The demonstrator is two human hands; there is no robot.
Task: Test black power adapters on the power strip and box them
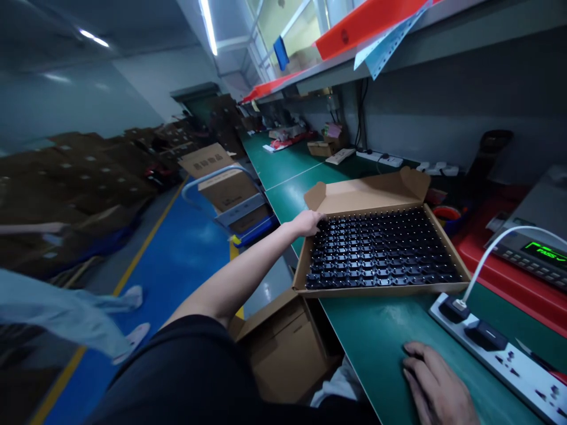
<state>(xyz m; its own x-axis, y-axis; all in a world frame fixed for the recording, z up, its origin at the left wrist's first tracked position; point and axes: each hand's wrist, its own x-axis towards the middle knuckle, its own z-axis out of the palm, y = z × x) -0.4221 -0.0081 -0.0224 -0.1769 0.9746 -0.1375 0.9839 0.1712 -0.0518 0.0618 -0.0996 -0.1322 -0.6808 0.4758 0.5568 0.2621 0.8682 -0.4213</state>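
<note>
A shallow cardboard box [310,260] lies on the green bench, filled with rows of small black parts [381,251]. My left hand [308,223] reaches out to the box's far left corner, fingers curled over its edge and touching the parts; what they grip, if anything, is hidden. My right hand [436,383] rests flat on the green mat [376,336] near me, fingers spread, holding nothing. A white power strip [496,348] with black plugs lies just right of that hand.
A device with a green display [538,251] sits on a red tray at right. An open carton [283,348] stands on the floor below the bench. A cart with boxes [230,200] and stacked cartons line the blue aisle. Another person's legs [80,319] are at left.
</note>
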